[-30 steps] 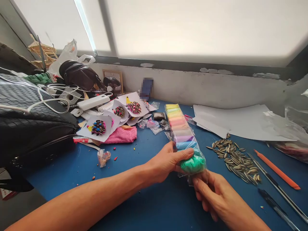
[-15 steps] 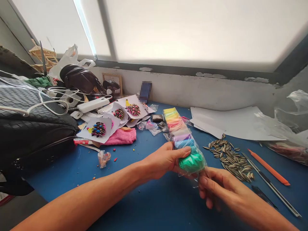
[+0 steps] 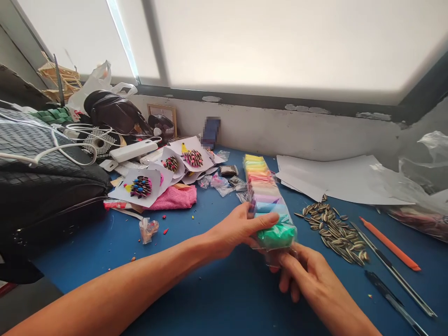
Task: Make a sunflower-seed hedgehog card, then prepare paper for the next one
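A long strip of modelling clay packs (image 3: 268, 189) in clear plastic, running from yellow through red and blue to green, slants up over the blue table. My left hand (image 3: 241, 228) is closed round its near part, the thumb lying across the teal and green packs. At the near end my right hand (image 3: 301, 270) pinches the clear wrapping just below the green clay; its fingertips are partly hidden under the plastic. To the right of the strip lies a pile of striped sunflower seeds (image 3: 332, 228).
Paper sheets with seed-spined clay hedgehogs (image 3: 141, 186), a pink cloth (image 3: 175, 197) and small plastic packets (image 3: 222, 184) lie at left. At right are white paper (image 3: 343, 177), an orange stick (image 3: 390, 243), pens (image 3: 395, 298) and a plastic bag (image 3: 416, 186). A black bag (image 3: 52, 177) stands far left.
My right hand has moved left along with the strip's near end, uncovering more of the dark pen at right. The strip's far end has swung slightly right. My left hand keeps its hold.
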### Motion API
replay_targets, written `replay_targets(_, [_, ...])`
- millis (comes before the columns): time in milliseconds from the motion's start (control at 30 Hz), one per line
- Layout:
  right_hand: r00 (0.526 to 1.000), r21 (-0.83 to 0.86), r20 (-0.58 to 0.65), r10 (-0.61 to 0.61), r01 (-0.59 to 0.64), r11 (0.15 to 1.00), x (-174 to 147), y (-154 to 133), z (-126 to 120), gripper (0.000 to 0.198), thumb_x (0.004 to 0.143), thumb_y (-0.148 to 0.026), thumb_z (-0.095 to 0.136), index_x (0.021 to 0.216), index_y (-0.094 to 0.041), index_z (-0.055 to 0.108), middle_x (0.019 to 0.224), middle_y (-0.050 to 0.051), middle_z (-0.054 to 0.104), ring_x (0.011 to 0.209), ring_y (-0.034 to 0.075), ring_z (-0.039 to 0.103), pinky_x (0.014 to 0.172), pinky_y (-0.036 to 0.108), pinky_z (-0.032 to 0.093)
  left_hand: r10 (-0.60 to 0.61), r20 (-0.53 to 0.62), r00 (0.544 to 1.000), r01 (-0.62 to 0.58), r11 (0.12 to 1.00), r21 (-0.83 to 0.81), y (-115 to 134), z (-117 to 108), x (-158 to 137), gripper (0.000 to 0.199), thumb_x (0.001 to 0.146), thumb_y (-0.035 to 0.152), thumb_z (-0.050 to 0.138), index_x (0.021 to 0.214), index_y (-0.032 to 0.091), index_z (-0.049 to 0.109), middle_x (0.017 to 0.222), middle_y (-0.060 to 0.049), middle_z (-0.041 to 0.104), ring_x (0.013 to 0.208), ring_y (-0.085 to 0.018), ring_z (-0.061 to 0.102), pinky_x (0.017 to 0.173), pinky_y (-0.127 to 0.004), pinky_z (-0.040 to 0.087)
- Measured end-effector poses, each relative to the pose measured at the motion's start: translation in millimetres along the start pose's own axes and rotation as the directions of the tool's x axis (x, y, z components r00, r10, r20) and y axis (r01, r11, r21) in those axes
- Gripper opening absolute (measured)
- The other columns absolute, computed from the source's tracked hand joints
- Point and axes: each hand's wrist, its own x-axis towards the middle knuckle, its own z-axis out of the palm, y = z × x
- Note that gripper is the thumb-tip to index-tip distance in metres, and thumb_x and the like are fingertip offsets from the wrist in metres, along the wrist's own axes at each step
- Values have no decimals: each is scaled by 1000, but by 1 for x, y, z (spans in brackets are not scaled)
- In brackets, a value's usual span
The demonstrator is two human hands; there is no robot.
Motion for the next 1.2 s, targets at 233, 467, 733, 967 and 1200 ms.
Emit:
replay_targets(233, [999,357,33,-1,-11,934,-2,3,-3,45,79,-64,64,70,-20,60,66,0,57,52,10,49,46,23,43,82,-93,992,-44,935,351,18,-8,-1,51,92,63,49,92,14,61,78,-4,65,57,-12,61,57,-24,48])
replay_targets(467, [998,359,-31,-59,66,931,-2,1,1,50,77,-68,64,65,-20,58,58,-2,51,48,9,44,45,23,40,526,226,820,-445,339,829,18,5,-23,28,87,43,66,87,18,55,67,2,55,56,-10,43,55,-24,32])
replay_targets(733, [996,266,20,-87,78,961,0,2,0,53,81,-71,57,65,-21,54,58,-3,49,49,10,44,47,23,40,587,384,712,-524,81,848,3,3,-15,31,101,28,46,72,18,51,65,0,53,56,-10,41,54,-24,29])
replay_targets(967, [989,38,14,-145,145,989,-1,1,-7,52,86,-70,48,64,-23,49,56,-3,44,51,11,36,47,25,34,605,278,746,-526,279,803,8,6,-18,23,99,30,51,83,17,59,70,1,58,58,-9,45,60,-20,36])
replay_targets(1200, [964,-259,-1,-267,258,931,3,9,-18,38,92,-53,42,70,-24,47,65,-2,40,58,14,31,51,28,31,621,263,738,-535,302,789,12,8,-20,17,97,25,55,84,15,60,70,1,60,57,-8,45,58,-19,36])
